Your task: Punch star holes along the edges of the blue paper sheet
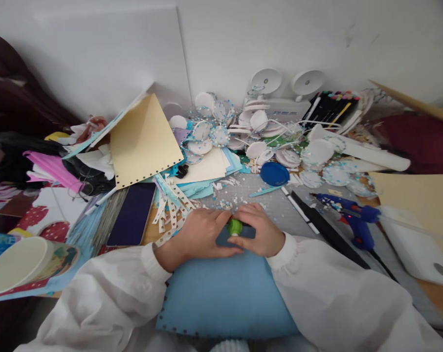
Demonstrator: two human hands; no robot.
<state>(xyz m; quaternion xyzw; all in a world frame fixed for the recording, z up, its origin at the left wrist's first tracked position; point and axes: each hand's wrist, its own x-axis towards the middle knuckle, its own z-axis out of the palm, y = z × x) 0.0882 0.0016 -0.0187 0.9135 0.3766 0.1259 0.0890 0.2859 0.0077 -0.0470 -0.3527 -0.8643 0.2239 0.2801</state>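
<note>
A small green craft punch (235,227) sits at the far edge of a blue sheet (225,293), in front of my body. Small punched holes run along the sheet's left and near edges. My right hand (260,231) is closed around the punch, thumb on the near side and fingers on the far side. From the left, my left hand (203,232) pinches the sheet's far edge beside the punch, its fingertips close to or touching it. The part of the sheet under both hands is hidden.
Beyond my hands lie punched paper strips (170,210), a blue round lid (275,173) and many white discs (203,129). A blue glue gun (357,215) and black bar (327,230) lie right. At left are a phone (131,215) and paper cup (19,264).
</note>
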